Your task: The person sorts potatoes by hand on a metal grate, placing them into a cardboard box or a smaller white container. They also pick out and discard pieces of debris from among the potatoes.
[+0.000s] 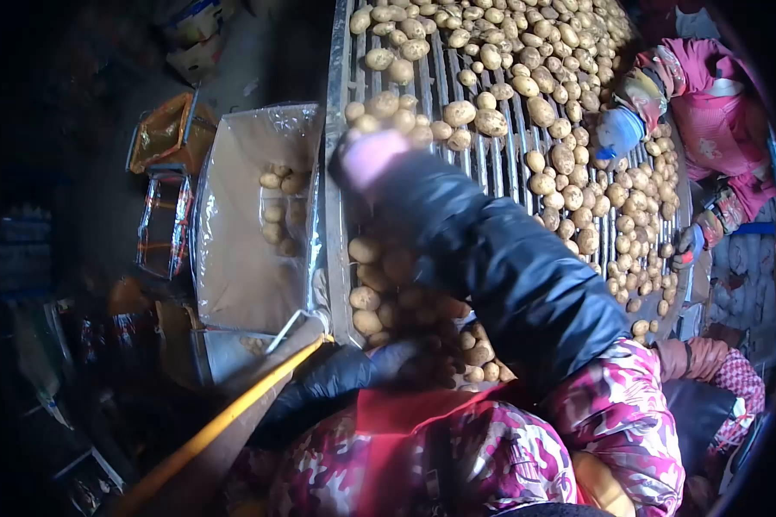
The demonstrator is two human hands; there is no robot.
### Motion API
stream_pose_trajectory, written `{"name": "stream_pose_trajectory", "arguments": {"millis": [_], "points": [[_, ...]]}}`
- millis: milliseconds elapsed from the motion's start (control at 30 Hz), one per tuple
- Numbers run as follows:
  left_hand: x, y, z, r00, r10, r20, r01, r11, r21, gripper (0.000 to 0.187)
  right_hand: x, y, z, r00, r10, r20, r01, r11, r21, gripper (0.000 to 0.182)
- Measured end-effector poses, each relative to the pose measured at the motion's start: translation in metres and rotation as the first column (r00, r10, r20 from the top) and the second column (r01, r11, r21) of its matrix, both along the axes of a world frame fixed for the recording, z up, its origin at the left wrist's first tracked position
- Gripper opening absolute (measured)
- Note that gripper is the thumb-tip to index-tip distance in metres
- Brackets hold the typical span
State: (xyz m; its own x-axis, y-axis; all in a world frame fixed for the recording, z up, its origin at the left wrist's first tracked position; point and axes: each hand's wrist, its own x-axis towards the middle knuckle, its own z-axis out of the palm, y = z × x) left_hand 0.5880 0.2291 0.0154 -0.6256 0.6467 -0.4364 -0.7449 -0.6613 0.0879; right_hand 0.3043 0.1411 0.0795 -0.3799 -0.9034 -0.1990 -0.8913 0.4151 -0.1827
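Observation:
My right hand (371, 161), in a pinkish glove, reaches across to the left side of the slatted conveyor (509, 159). Motion smears its fingers, and a few blurred potatoes (383, 105) lie just beyond it. The dark sleeve of that arm covers part of the slats. In the shade near my body, my left hand (412, 353) is dark and indistinct, low beside several potatoes (366, 298) at the conveyor's near left corner. What either hand holds, if anything, I cannot make out.
Left of the conveyor stands a lined box (246, 233) with several potatoes inside. Orange crates (162, 131) lie farther left. A yellow-edged bar (233, 414) slants at lower left. Across the conveyor, a person in pink (716, 121) reaches over potatoes with gloved hands.

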Motion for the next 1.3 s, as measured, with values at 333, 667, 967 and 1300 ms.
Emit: {"name": "stream_pose_trajectory", "arguments": {"millis": [333,667,967,1300], "points": [[-0.014,-0.004,0.018,0.999,-0.050,0.009,0.050,0.994,-0.101,0.042,0.019,-0.011,-0.019,0.987,-0.136,0.083,0.115,0.968,0.222,0.053],[-0.009,-0.010,0.024,0.995,-0.092,-0.041,0.082,0.977,-0.199,0.041,0.013,0.019,0.031,0.933,-0.242,0.265,0.212,0.967,0.139,0.043],[-0.007,-0.001,0.025,0.992,-0.108,-0.066,0.092,0.973,-0.213,0.040,0.029,0.051,0.030,0.958,-0.149,0.246,0.144,0.989,0.037,0.037],[-0.003,-0.006,0.026,0.984,-0.147,-0.100,0.114,0.953,-0.279,0.040,0.009,0.014,-0.009,0.956,-0.205,0.208,0.212,0.977,-0.010,0.034]]}}
